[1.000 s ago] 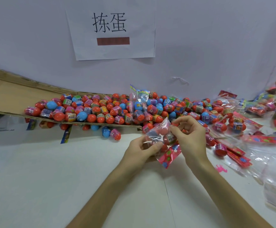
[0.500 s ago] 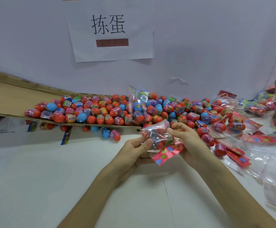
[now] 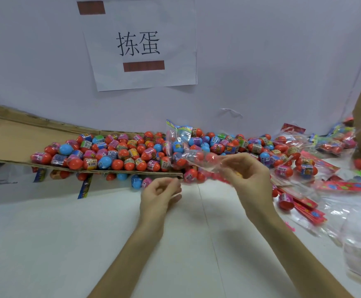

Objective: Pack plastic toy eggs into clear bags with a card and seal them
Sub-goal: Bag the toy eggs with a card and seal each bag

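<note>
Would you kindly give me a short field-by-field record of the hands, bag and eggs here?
Left hand: fingers loosely curled, apparently empty, over the table
Right hand: pinches a clear bag, held in front of the egg heap
Loose eggs: heaped on the cardboard sheet and table
Red cards: on the table, right of the right hand

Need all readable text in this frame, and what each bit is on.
"拣蛋": large black characters on the white paper sheet.
Brown bar under those characters: covers whatever is there, nothing to read.
Egg labels: print and barcodes, too small to read.
Bag header card: colourful print, too blurred to read.
Red cards: coloured pattern only, no legible words.
</note>
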### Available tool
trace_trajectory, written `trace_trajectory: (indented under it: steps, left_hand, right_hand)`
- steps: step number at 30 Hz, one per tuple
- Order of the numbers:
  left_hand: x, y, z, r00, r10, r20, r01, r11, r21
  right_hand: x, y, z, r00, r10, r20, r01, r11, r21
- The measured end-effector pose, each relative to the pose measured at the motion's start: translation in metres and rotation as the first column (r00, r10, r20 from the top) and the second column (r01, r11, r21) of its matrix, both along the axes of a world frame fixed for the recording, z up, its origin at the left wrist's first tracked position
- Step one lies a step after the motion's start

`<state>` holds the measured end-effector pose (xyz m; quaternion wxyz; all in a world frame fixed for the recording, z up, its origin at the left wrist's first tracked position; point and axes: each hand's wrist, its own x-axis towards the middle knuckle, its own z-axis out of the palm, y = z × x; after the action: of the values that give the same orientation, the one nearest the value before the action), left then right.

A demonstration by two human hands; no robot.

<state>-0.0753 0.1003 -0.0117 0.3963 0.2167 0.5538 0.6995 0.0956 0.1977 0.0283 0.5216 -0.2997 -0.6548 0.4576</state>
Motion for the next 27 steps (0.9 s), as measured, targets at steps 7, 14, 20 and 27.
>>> trace_trajectory:
  steps: [7,14,20,27]
  left_hand:
    - [-0.005,-0.002,0.014,0.941,-0.267,0.21,0.244,0.961,0.126]
    - [0.002,-0.005,0.015,0.895,-0.324,0.308,0.28,0.943,0.18]
    - [0.007,-0.003,0.011,0.939,-0.252,0.236,0.261,0.965,-0.007]
    - [0.012,0.001,0.007,0.976,-0.154,0.157,0.155,0.988,0.002]
  right_hand:
    - [-0.005,-0.005,-0.007,0.969,0.019,0.247,-0.147,0.848,0.509]
    - [-0.011,-0.009,-0.017,0.96,0.173,0.222,-0.231,0.935,0.27]
    - [-0.014,-0.014,-0.021,0.89,0.432,0.142,-0.446,0.891,0.084]
    - [-0.008,-0.01,-0.008,0.889,0.433,-0.146,-0.446,0.893,-0.065]
